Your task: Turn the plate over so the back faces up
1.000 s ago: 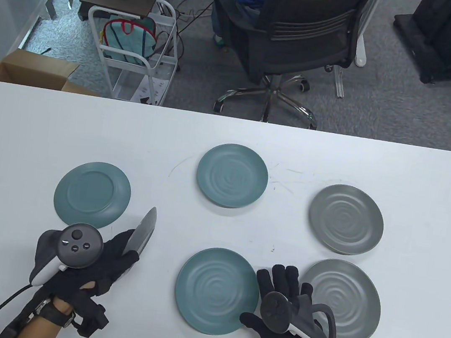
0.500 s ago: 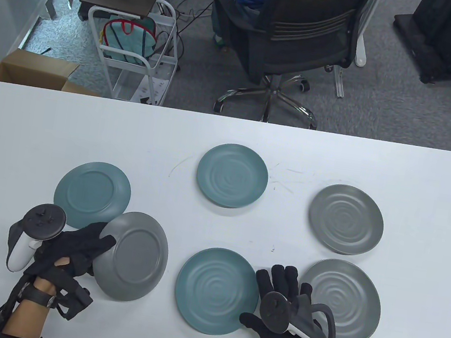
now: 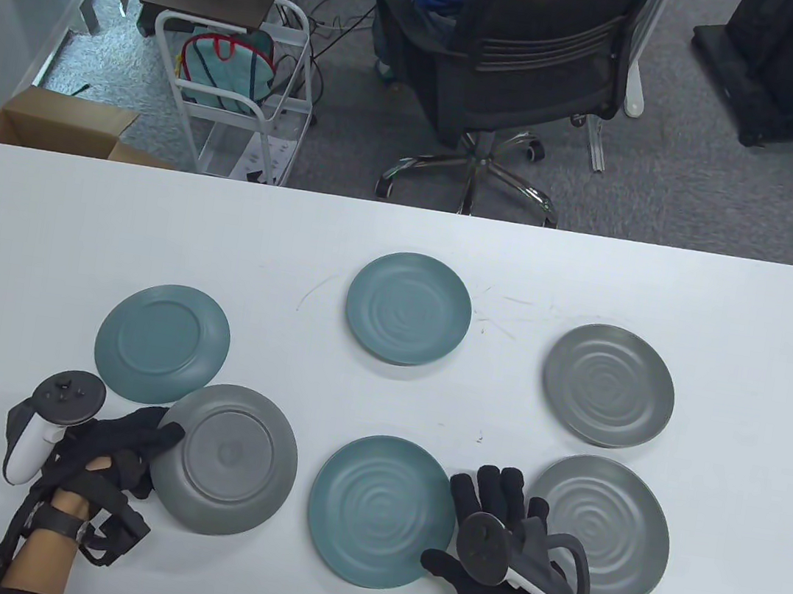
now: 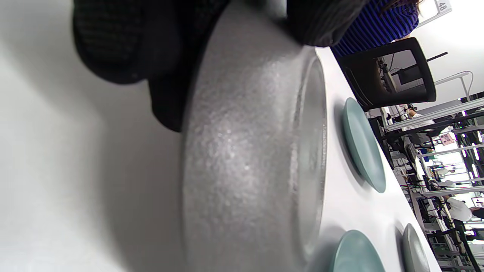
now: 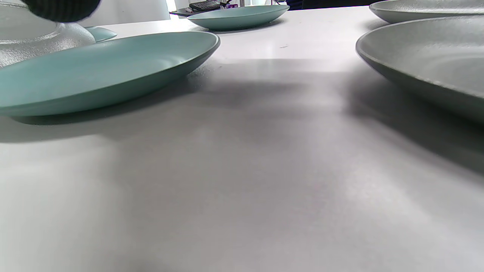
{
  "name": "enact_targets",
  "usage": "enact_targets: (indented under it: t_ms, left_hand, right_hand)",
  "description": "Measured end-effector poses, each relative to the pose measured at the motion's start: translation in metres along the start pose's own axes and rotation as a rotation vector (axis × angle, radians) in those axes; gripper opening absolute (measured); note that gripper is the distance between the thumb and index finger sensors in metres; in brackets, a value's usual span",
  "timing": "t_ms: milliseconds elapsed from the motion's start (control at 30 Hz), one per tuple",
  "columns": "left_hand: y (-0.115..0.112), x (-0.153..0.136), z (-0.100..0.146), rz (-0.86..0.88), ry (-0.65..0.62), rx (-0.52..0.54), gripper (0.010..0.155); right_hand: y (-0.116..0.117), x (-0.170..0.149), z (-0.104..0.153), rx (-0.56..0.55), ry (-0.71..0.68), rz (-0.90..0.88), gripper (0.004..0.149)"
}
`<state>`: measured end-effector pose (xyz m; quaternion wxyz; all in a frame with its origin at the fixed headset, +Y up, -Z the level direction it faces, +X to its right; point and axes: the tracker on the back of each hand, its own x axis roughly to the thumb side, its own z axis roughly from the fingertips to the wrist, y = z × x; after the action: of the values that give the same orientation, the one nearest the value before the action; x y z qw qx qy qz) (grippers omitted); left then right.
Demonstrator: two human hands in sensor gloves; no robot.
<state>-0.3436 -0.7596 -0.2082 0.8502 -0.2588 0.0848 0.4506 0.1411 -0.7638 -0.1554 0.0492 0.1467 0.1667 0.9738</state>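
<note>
A grey plate (image 3: 230, 462) lies back up at the table's near left, about flat on it. My left hand (image 3: 160, 442) grips its left rim, thumb on top and fingers hidden beneath. In the left wrist view the plate's underside (image 4: 245, 158) fills the frame, with gloved fingers (image 4: 124, 41) on its rim. My right hand (image 3: 498, 513) rests open on the table between a teal plate (image 3: 379, 510) and a grey plate (image 3: 604, 529), holding nothing.
A teal plate (image 3: 163, 340) lies back up just behind the held plate, its near edge close to it. A teal plate (image 3: 408, 308) and a grey plate (image 3: 608, 384) lie face up farther back. An office chair (image 3: 529, 56) stands beyond the table's far edge.
My left hand turned the grey plate from edge-on to back up and lowered it onto the table, drawing back to the left. My right hand has not moved.
</note>
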Motion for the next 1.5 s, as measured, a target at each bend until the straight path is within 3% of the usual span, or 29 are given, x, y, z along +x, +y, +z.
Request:
enact_targets:
  t_ms: [633,1500]
  left_hand:
    - [-0.014,-0.007,-0.002,-0.214,0.115,0.032,0.069]
    - [-0.025,0.014,-0.007,-0.566,0.205,0.11,0.069]
  right_hand:
    - [0.0,0.001,0.001,-0.006,-0.005,0.003,0.095]
    - [0.001,0.001,0.001,-0.003,-0.004,0.006,0.095]
